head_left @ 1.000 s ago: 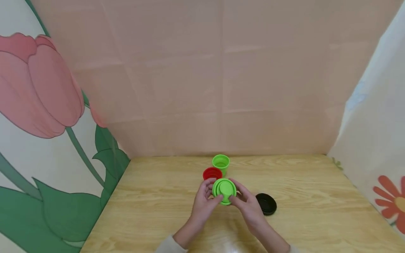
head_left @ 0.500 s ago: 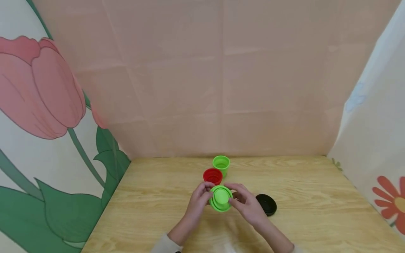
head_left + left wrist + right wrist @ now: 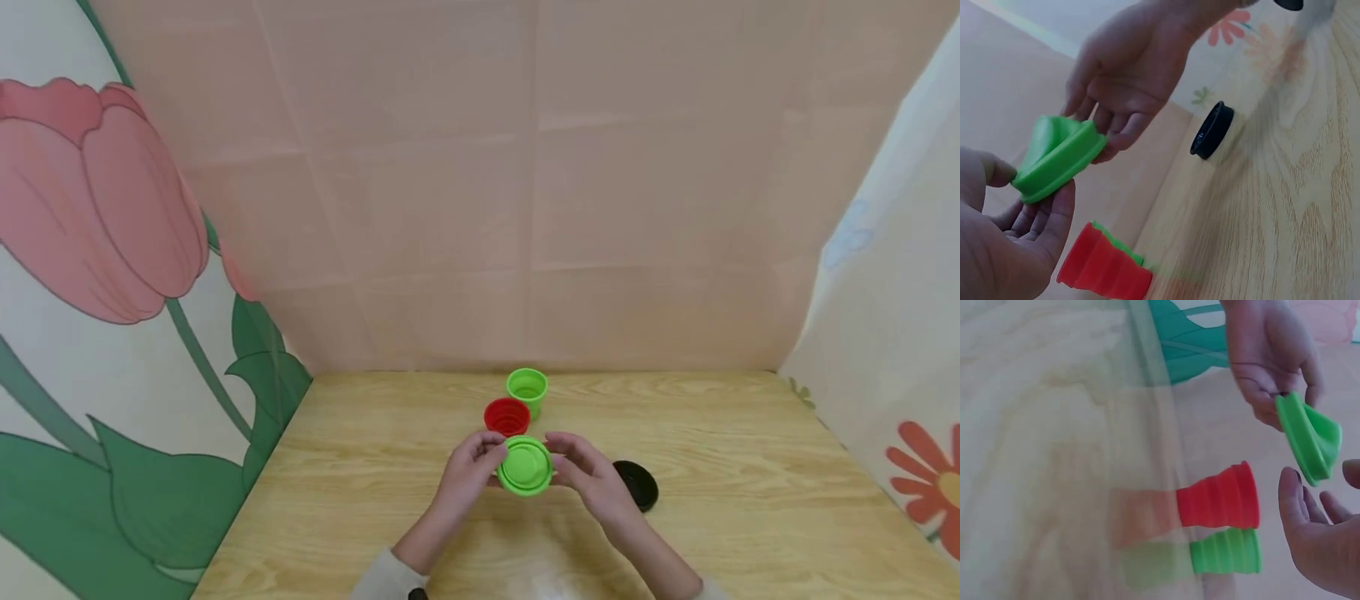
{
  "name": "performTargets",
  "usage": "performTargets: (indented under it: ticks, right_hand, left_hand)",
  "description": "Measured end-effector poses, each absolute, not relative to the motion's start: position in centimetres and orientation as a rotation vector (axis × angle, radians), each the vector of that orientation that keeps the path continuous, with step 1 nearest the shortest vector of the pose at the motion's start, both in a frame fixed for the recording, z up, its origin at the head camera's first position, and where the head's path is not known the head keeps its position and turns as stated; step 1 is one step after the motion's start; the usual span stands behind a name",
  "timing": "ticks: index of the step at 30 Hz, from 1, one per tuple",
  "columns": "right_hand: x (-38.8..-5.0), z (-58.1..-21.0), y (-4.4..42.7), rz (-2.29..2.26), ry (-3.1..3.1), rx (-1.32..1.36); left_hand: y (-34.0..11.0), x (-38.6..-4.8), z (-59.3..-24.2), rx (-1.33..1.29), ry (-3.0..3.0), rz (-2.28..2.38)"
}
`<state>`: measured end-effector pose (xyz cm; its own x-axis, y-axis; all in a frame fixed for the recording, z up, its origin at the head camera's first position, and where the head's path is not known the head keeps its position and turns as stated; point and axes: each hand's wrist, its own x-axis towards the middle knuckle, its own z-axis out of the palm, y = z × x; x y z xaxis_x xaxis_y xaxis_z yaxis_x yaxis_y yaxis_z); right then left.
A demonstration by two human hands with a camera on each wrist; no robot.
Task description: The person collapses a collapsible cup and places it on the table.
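Note:
My left hand (image 3: 467,473) pinches a green collapsible cup (image 3: 525,467) by its left rim, thumb on one side and fingers on the other. In the head view the cup looks nearly flat, with concentric rings facing up. The left wrist view shows a slanted bulge on the same folded cup (image 3: 1057,153). My right hand (image 3: 596,482) is at the cup's right edge with fingers spread. A small gap separates the right hand (image 3: 1329,544) from the cup in the right wrist view. Just beyond the hands stands a red collapsible cup (image 3: 507,417), extended and upright.
Behind the red cup another green collapsible cup (image 3: 528,387) stands extended. A black round shallow lid or dish (image 3: 637,485) lies to the right, partly hidden by my right hand. The wooden table (image 3: 375,433) meets a pinkish cloth backdrop (image 3: 420,208) at the back.
The green cup's face has gone from lopsided to evenly ringed. It has shifted slightly down and left since a second ago. My right thumb has come off its face.

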<state>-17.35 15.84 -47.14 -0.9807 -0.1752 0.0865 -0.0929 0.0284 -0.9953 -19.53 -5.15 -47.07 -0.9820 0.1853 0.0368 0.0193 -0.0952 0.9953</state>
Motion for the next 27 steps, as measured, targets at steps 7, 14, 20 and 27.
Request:
performTargets:
  ticks: [7,14,20,27]
  right_hand:
    - [-17.0,-47.9,15.5,-2.136,2.135,-0.364]
    - [-17.1,-48.3,15.1,-2.089,2.213,-0.256]
    - [-16.9,-48.4,15.3,-1.966,2.207,-0.369]
    - [-17.0,-48.4,15.5,-1.904,2.264,-0.341]
  left_hand:
    - [-4.6,-19.7,-47.4,0.24,1.983,2.276]
    - [-5.1,-19.1,-47.6,0.259,1.978,2.165]
    - [-5.9,-19.4,-47.7,0.371,2.082,1.973]
    - [-5.9,-19.9,-47.7,0.51,2.1,1.848]
